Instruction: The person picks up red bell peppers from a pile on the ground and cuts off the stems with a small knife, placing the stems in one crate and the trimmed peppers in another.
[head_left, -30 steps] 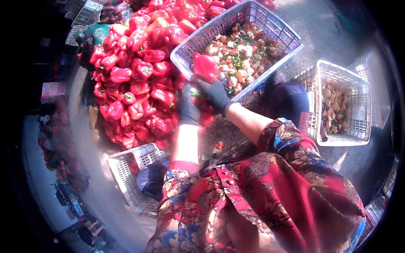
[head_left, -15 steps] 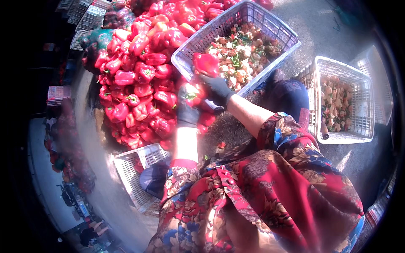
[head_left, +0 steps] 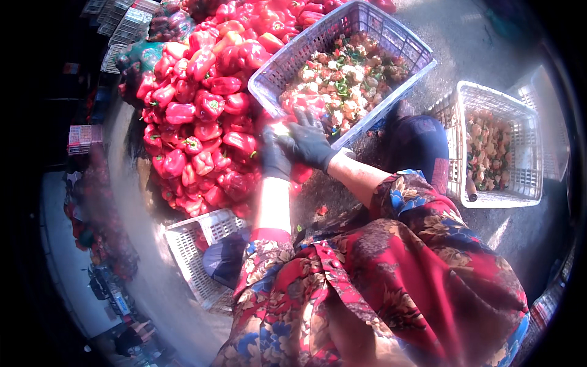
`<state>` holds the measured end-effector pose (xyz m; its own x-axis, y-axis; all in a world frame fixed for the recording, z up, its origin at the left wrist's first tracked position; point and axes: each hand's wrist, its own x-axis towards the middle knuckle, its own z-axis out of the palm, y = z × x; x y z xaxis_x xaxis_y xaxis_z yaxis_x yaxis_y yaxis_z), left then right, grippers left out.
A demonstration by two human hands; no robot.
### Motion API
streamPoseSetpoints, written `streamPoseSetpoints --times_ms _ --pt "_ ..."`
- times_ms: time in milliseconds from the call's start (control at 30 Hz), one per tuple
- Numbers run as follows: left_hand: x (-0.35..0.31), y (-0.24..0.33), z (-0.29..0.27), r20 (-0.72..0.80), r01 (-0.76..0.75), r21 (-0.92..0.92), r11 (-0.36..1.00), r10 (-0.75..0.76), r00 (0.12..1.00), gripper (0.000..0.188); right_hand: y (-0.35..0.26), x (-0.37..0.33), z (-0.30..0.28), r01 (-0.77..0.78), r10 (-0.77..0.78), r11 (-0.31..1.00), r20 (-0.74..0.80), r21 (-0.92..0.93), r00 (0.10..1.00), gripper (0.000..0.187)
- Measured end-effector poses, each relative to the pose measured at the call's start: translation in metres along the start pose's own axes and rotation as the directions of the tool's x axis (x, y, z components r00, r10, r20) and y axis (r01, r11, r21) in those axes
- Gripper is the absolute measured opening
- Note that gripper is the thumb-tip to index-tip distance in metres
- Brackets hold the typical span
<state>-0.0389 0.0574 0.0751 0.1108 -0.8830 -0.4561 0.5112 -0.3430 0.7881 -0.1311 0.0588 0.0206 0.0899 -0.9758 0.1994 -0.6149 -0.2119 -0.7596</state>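
Flanking left hand (head_left: 275, 158) — red pepper heap (head_left: 202, 122); beyond right hand (head_left: 310, 142) — bluish crate (head_left: 391, 99); can't tell whether fingers (head_left: 304, 118) grip.

Legible lettering: none; no word, number, brand or sign can be read in this view. At the left margin, a pale panel (head_left: 70, 275) bears a small greyish patch (head_left: 110, 312), possibly a label, though blur and lens distortion leave its content unresolved. Beside it, a blue-and-white item (head_left: 121, 303) is too small for any marking to be made out. Farther up the same margin, a red-and-white stack (head_left: 84, 137) and a small reddish patch (head_left: 71, 68) are likewise too indistinct to read.
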Motion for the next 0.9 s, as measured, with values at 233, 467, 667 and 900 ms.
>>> streamPoseSetpoints --times_ms 233,467,667,900 --pt "0.019 -0.025 -0.015 -0.133 -0.150 0.619 0.771 0.291 0.947 0.042 0.017 -0.003 0.019 -0.047 0.040 0.995 0.077 0.093 0.996 0.038" --pt "0.024 -0.053 -0.039 0.011 -0.313 0.417 0.853 0.339 0.941 0.059 0.048 0.012 0.046 -0.264 0.229 0.866 0.132 0.425 0.964 0.043" --pt "0.019 -0.039 -0.044 0.114 -0.325 0.438 0.838 0.306 0.945 0.057 0.076 0.006 0.044 -0.522 0.177 0.504 0.509 0.688 0.842 0.033" --pt "0.047 -0.049 -0.068 0.131 -0.391 0.513 0.764 0.380 0.916 0.055 0.017 0.006 -0.033 -0.463 0.147 0.504 0.456 0.729 0.878 0.035"
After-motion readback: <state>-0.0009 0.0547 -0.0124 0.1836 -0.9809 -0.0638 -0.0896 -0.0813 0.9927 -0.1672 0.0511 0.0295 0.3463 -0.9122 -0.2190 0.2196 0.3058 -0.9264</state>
